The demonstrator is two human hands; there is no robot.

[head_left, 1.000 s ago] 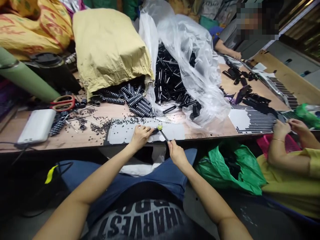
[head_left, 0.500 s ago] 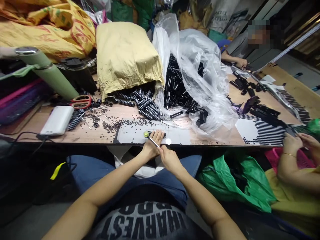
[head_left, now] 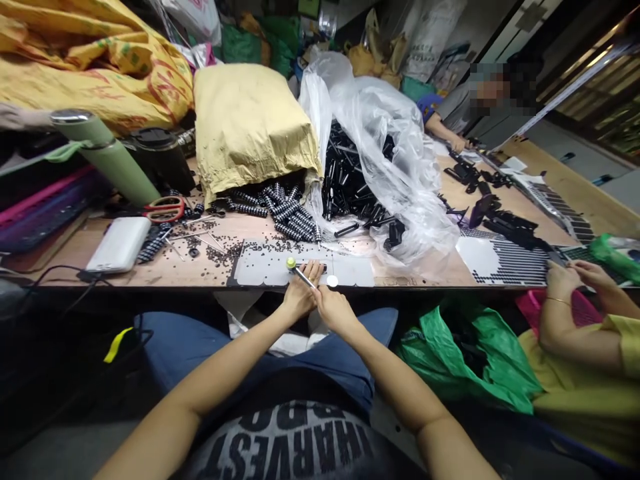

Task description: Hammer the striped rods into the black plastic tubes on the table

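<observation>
The person sits at a wooden table (head_left: 165,270) with both hands meeting at its near edge. The left hand (head_left: 299,293) and the right hand (head_left: 334,310) are side by side, touching, and both are closed on a thin metal tool (head_left: 303,277) with a yellow-green tip (head_left: 291,263). The tool slants from the hands up and to the left, its tip resting over a grey sheet (head_left: 260,270) that lies flat along the table edge. A small white disc (head_left: 332,281) lies on the sheet just right of the hands.

Tiny black beads (head_left: 220,253) are scattered over the sheet and the wood to its left. Behind the sheet, striped black-and-white handles (head_left: 290,217) spill from under a tan paper bag (head_left: 250,127). To the right of those, a clear plastic bag (head_left: 400,153) lies open over a heap of black parts (head_left: 350,187).

At the left of the table lie a white power bank (head_left: 120,243), red-handled scissors (head_left: 163,208), and a green bottle (head_left: 107,157) leaning beside a dark container (head_left: 160,157). A yellow sack (head_left: 90,60) is bunched behind them.

To the right, another person in a yellow sleeve (head_left: 600,360) has both hands (head_left: 575,277) at a dotted black-and-white sheet (head_left: 515,257). A green plastic bag (head_left: 465,347) hangs below the table between the two. At the far end a third person's hand (head_left: 457,142) rests on the table near more black parts (head_left: 500,213)
</observation>
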